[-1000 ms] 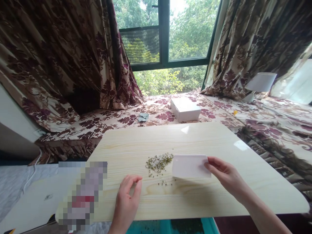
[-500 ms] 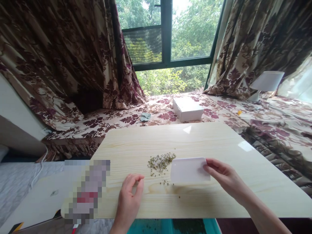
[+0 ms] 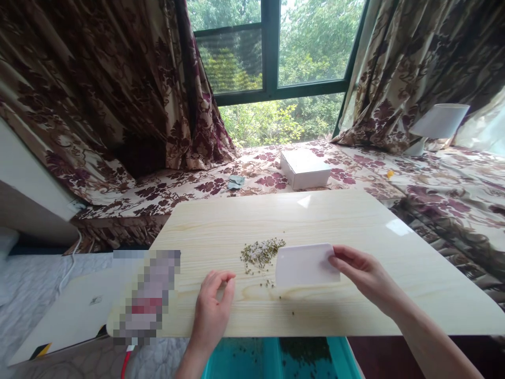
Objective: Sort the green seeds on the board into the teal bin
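A small heap of green and white grains (image 3: pixel 261 251) lies mid-way across a pale wooden board (image 3: pixel 355 221). My right hand (image 3: pixel 365 275) pinches the right edge of a white plastic scraper card (image 3: pixel 304 265), which stands on the board just right of the heap. A few stray grains (image 3: pixel 270 284) lie near the card's lower left corner. My left hand (image 3: pixel 213 310) rests on the board near its front edge, left of the heap, with fingers curled and thumb near the fingertips; nothing shows in it.
A teal tub (image 3: pixel 276 358) holding dark grains sits under the board's front edge. A white box (image 3: pixel 305 168) and a grey scrap (image 3: pixel 235 181) lie on the floral cushion behind. A white lamp (image 3: pixel 437 123) stands at right. A blurred patch (image 3: pixel 148 295) covers the board's left end.
The card has slid a little left, closer to the heap, with my right hand following. The view has shifted slightly; my left hand stays in place.
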A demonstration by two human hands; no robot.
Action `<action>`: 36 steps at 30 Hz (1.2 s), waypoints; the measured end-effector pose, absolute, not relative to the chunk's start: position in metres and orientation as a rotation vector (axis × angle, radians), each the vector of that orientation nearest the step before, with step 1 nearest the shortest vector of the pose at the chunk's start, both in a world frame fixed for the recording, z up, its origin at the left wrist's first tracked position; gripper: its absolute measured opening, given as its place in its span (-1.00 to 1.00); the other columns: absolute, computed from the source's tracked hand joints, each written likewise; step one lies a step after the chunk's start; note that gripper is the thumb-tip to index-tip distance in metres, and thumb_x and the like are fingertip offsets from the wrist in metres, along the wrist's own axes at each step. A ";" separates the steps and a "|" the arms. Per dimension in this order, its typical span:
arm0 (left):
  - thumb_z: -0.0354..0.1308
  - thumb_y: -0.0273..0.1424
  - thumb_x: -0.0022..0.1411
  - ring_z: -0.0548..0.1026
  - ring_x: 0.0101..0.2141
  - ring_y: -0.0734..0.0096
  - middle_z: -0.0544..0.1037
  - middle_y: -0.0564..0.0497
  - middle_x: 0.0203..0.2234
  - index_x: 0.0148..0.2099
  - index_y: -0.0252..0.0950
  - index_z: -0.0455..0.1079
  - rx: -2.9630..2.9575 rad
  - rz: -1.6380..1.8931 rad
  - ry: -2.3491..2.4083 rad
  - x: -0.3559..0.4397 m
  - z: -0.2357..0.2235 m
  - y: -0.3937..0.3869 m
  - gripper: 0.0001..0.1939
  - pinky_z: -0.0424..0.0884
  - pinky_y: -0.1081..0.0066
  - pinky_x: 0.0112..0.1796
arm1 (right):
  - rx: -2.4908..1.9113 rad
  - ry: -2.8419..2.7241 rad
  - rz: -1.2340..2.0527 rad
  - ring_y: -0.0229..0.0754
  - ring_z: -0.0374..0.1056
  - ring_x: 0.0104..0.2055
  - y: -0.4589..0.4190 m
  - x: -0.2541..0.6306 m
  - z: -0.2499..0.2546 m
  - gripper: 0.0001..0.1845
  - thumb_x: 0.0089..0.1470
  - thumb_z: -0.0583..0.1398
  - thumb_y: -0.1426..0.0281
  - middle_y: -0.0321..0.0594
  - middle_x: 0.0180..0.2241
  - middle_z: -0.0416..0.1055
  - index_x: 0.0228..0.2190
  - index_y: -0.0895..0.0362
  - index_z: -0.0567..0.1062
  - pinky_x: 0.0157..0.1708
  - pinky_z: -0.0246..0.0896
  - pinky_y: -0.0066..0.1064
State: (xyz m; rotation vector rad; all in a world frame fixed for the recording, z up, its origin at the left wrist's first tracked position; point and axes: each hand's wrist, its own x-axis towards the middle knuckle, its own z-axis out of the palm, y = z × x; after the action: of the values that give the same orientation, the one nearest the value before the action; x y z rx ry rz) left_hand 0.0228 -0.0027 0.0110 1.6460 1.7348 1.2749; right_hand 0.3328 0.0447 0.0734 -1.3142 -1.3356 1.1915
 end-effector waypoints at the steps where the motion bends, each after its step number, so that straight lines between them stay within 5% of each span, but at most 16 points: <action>1: 0.05 -0.26 0.20 0.44 -0.18 0.19 0.52 -0.05 -0.32 -0.29 -0.23 0.44 1.648 1.276 1.734 0.023 0.011 -0.003 -0.80 0.34 0.24 -0.10 | -1.312 -1.339 1.193 -0.05 0.48 -0.31 0.045 0.331 0.073 -0.60 -0.22 0.34 0.06 -0.15 -0.42 0.58 -0.39 0.09 0.60 -0.29 0.41 -0.32; 27: 0.13 -0.27 0.14 0.44 -0.17 0.17 0.54 -0.04 -0.33 -0.31 -0.21 0.47 1.544 1.338 1.694 0.024 0.017 -0.003 -0.84 0.31 0.23 -0.07 | -1.331 -1.416 1.184 -0.01 0.48 -0.25 0.047 0.319 0.070 -0.56 -0.15 0.30 0.05 -0.12 -0.36 0.58 -0.29 0.10 0.58 -0.25 0.41 -0.27; 36: 0.04 -0.11 0.20 0.46 -0.20 0.24 0.53 0.00 -0.37 -0.24 -0.26 0.45 1.185 1.486 1.701 0.025 0.026 -0.008 -0.66 0.31 0.34 -0.12 | -1.099 -1.497 1.401 -0.16 0.43 -0.31 0.054 0.276 0.068 -0.76 -0.04 0.24 0.28 -0.22 -0.39 0.54 -0.29 0.12 0.55 -0.31 0.32 -0.40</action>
State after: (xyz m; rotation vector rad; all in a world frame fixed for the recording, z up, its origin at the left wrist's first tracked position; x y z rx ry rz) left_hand 0.0246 -0.0079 0.0262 1.1848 1.7013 1.4864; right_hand 0.2759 0.0543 0.0676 -1.0995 -1.4970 1.4011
